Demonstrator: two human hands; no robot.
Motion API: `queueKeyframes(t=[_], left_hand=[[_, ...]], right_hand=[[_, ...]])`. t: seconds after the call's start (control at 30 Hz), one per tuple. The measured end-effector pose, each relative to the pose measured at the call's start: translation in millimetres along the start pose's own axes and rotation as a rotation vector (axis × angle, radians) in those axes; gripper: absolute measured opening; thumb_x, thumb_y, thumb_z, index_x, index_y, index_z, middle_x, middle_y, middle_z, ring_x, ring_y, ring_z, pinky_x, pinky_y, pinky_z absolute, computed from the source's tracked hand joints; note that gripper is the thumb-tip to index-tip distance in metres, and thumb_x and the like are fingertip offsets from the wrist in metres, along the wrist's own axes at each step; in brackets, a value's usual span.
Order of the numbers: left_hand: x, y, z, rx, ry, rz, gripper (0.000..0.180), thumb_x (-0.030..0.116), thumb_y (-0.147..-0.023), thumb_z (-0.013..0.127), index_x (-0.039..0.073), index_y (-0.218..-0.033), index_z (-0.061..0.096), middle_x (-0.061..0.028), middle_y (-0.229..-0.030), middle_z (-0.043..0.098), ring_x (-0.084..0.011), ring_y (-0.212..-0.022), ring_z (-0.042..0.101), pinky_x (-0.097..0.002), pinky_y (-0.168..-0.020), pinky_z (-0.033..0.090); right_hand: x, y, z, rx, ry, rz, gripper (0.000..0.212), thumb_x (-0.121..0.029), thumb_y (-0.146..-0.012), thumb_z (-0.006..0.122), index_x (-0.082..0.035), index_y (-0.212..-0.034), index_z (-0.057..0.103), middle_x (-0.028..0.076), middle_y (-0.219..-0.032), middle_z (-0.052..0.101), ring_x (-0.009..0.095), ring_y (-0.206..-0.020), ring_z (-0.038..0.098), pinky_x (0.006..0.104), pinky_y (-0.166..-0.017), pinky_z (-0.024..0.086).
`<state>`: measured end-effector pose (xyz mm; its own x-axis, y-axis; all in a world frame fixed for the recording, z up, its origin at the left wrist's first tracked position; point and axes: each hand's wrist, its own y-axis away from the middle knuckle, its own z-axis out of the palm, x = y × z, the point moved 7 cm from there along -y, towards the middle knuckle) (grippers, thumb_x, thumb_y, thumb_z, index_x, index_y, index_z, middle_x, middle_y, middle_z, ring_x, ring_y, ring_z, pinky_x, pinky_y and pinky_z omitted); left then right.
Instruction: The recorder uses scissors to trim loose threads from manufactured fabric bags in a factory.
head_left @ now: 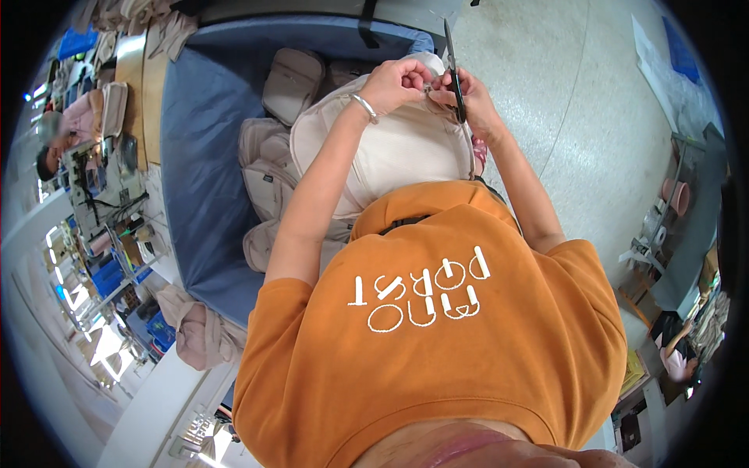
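Observation:
A cream fabric bag (409,152) lies across my lap, its far end raised toward my hands. My left hand (392,86), with a silver bangle at the wrist, is closed in a pinch at the bag's far edge; what lies between its fingertips is too small to make out. Close beside it, my right hand (477,100) is closed around black-handled scissors (457,92), their blades pointing up and away from me. The thumb and fingers of that hand also meet at the bag's edge, and the scissor handle partly hides them.
A large blue fabric-lined bin (207,171) stands ahead and left, with several beige bags (292,86) piled in it. Another beige bag (199,327) hangs outside its near corner. At far left, a person (78,125) sits by a sewing machine (97,175). Grey floor (577,101) stretches right.

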<state>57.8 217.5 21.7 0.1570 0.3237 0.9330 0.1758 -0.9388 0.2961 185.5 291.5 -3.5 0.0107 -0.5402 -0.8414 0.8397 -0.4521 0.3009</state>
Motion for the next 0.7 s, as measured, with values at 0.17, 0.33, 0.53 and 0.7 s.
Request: queueKeyframes(t=[0.17, 0.33, 0.53, 0.7], left_hand=[[15.6, -3.1, -1.0, 0.105, -0.204, 0.018, 0.033, -0.002, -0.070, 0.068, 0.000, -0.102, 0.062, 0.0036, -0.085, 0.056, -0.0041, -0.071, 0.049, -0.0198, -0.068, 0.046], [10.1, -5.9, 3.9, 0.001, -0.142, 0.048, 0.031, -0.003, -0.072, 0.066, 0.000, -0.102, 0.062, 0.0029, -0.088, 0.058, -0.0048, -0.072, 0.051, -0.0202, -0.071, 0.046], [-6.9, -3.6, 0.7, 0.054, 0.232, 0.045, 0.035, -0.010, -0.073, 0.063, 0.001, -0.106, 0.062, 0.0014, -0.093, 0.059, -0.0051, -0.077, 0.052, -0.0185, -0.075, 0.046], [-19.8, 16.2, -9.7, 0.383, 0.444, 0.153, 0.048, -0.014, -0.068, 0.067, 0.002, -0.113, 0.059, -0.0003, -0.098, 0.057, -0.0059, -0.078, 0.053, -0.0197, -0.075, 0.048]], right_hand=[[-1.2, -3.0, 0.6, -0.027, -0.032, 0.023, 0.028, 0.001, -0.078, 0.073, -0.008, -0.093, 0.051, 0.002, -0.091, 0.061, 0.009, -0.077, 0.058, 0.0209, -0.071, 0.048], [-1.8, -1.1, 2.1, -0.047, 0.032, -0.019, 0.029, -0.003, -0.076, 0.077, -0.006, -0.091, 0.052, 0.002, -0.088, 0.061, 0.009, -0.078, 0.059, 0.0230, -0.075, 0.051], [-5.4, -0.3, 3.0, 0.071, 0.086, -0.122, 0.031, -0.005, -0.075, 0.078, -0.004, -0.096, 0.056, -0.002, -0.084, 0.056, 0.007, -0.074, 0.054, 0.0211, -0.068, 0.047], [-16.3, -9.6, 5.6, 0.008, 0.240, -0.144, 0.029, -0.006, -0.077, 0.076, -0.002, -0.099, 0.057, -0.001, -0.089, 0.058, 0.008, -0.077, 0.053, 0.0216, -0.070, 0.045]])
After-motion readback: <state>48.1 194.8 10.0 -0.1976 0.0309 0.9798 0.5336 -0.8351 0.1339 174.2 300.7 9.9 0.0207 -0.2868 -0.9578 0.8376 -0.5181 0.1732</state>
